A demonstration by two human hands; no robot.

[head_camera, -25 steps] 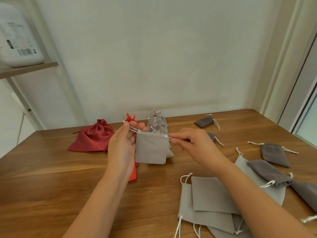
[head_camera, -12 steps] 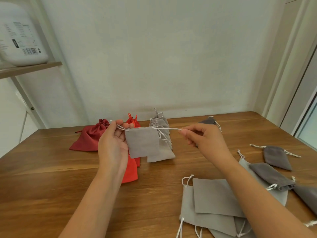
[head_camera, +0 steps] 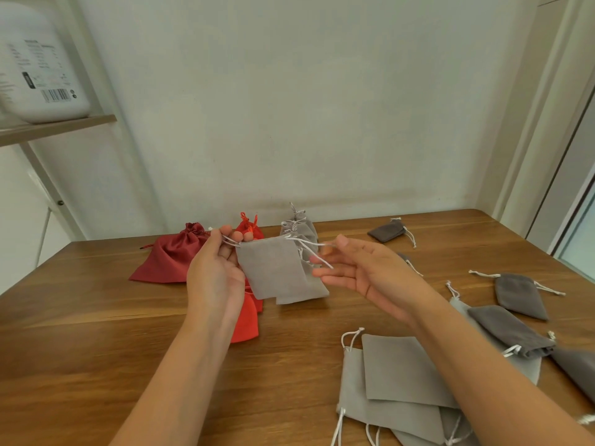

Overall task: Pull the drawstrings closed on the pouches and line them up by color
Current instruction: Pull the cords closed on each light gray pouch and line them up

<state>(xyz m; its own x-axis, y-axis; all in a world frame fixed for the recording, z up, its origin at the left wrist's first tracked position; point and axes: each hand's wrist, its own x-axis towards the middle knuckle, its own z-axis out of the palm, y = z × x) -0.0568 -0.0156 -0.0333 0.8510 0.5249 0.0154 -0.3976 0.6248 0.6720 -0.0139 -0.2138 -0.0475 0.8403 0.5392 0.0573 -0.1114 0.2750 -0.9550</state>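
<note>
My left hand (head_camera: 215,274) pinches the left drawstring of a light grey pouch (head_camera: 270,269) and holds it up above the table. The pouch's right white drawstring (head_camera: 310,243) hangs loose toward my right hand (head_camera: 363,272), whose fingers are spread straight and grip nothing. Behind the held pouch lies a row of closed light grey pouches (head_camera: 299,229). To its left are orange-red pouches (head_camera: 248,318) and a dark red pouch (head_camera: 170,256). A pile of flat light grey pouches (head_camera: 397,379) lies at the near right.
Dark grey pouches are scattered on the right: one far back (head_camera: 388,230), two near the edge (head_camera: 519,295) (head_camera: 508,330). The wooden table (head_camera: 96,349) meets a white wall. A shelf at upper left carries a white container (head_camera: 42,59).
My right hand pulled the right drawstring outward, then opened its fingers and let the string go. My left hand kept its pinch and the pouch shifted slightly left.
</note>
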